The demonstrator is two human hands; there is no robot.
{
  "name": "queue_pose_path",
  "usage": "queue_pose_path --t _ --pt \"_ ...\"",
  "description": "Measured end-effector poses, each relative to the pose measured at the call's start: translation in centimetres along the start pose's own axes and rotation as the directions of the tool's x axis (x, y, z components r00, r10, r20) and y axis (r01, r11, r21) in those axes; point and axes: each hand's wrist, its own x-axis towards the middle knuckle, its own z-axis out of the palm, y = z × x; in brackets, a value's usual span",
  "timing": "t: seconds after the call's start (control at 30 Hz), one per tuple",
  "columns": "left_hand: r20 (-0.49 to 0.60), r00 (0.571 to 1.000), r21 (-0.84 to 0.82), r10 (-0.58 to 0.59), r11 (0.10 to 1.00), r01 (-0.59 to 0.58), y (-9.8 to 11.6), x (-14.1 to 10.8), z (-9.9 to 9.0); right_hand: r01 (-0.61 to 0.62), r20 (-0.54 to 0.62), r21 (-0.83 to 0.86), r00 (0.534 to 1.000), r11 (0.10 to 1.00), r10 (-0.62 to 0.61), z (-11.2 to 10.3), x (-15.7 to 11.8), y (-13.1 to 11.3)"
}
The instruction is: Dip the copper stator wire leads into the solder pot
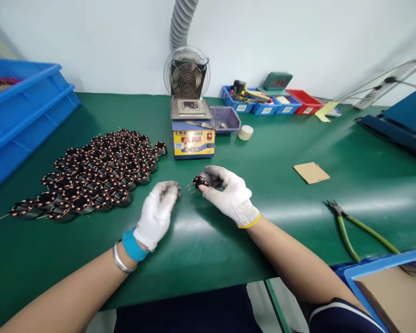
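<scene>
My right hand [230, 192], in a white knit glove, grips a black motor stator [204, 179] with copper windings. Thin wire ends stick out from the stator's left side. My left hand [159, 210], also gloved, hovers just to the left, apart from that stator. Its fingers are bent in towards the thumb, and whatever may be between the darkened fingertips is too small to make out. Left of it, a large group of similar wound stators [100, 173] stands packed together on the green table [208, 249]. Loose wires project from a few at the near edge.
A yellow-and-blue solder pot [193, 141] stands in front of a fan [187, 78]. Beside it are a purple tray [230, 119] and a round white tin [245, 132]. Green-handled cutters [346, 226] and a cardboard piece [311, 172] lie right. Blue crates [24, 111] stand left.
</scene>
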Motion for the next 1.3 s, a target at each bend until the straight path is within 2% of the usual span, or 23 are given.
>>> queue_pose_path --t 0.03,0.1,0.17,0.23,0.33,0.47,0.57,0.67,0.9,1.03,1.13,1.23,1.3 --pt "0.061 0.995 0.167 0.082 0.982 -0.091 -0.2 -0.1 0.3 0.035 -0.035 -0.018 0.999 0.999 -0.036 -0.5 1.2 0.0" --pt "0.238 0.95 0.444 0.202 0.847 -0.291 -0.6 -0.4 0.8 0.119 -0.101 -0.118 0.986 0.986 -0.131 -1.7 4.7 -0.5" --pt "0.383 0.893 0.572 0.236 0.699 -0.43 -0.9 -0.6 1.0 0.185 -0.138 -0.305 0.962 0.934 -0.235 -2.9 9.3 -1.5" --pt "0.454 0.863 0.61 0.223 0.628 -0.483 -1.2 -0.7 0.9 0.187 -0.128 -0.517 0.948 0.836 -0.291 -3.6 14.3 -2.9" --pt "0.493 0.843 0.604 0.215 0.613 -0.51 -1.5 -0.5 0.6 0.166 -0.052 -0.736 0.953 0.657 -0.3 -3.2 20.5 -4.9" --pt "0.494 0.84 0.571 0.224 0.646 -0.508 -1.7 -0.1 0.3 0.172 0.063 -0.866 0.969 0.469 -0.239 -1.3 24.9 -6.1" --pt "0.493 0.839 0.546 0.231 0.668 -0.505 -1.9 0.1 0.4 0.17 0.106 -0.905 0.978 0.39 -0.181 -0.2 26.0 -6.2" --pt "0.493 0.838 0.531 0.234 0.682 -0.502 -1.9 0.2 0.5 0.198 0.147 -0.915 0.975 0.351 -0.166 0.3 26.2 -6.2" --pt "0.488 0.841 0.527 0.233 0.689 -0.496 -1.6 0.4 0.5 0.211 0.167 -0.91 0.974 0.357 -0.151 0.7 26.1 -5.9" --pt "0.494 0.842 0.527 0.217 0.695 -0.489 -1.5 0.5 0.4 0.21 0.156 -0.908 0.972 0.364 -0.174 0.2 25.9 -6.4" --pt "0.494 0.844 0.516 0.209 0.71 -0.478 -1.4 0.6 0.3 0.19 0.104 -0.886 0.97 0.422 -0.218 -0.8 25.6 -7.1" --pt "0.474 0.854 0.501 0.214 0.732 -0.462 -1.3 0.9 0.3 0.159 0.029 -0.818 0.971 0.553 -0.236 -1.7 24.3 -7.7" --pt "0.414 0.885 0.496 0.215 0.761 -0.417 -1.2 1.2 0.4 0.149 -0.006 -0.738 0.974 0.658 -0.227 -2.0 22.6 -8.0"
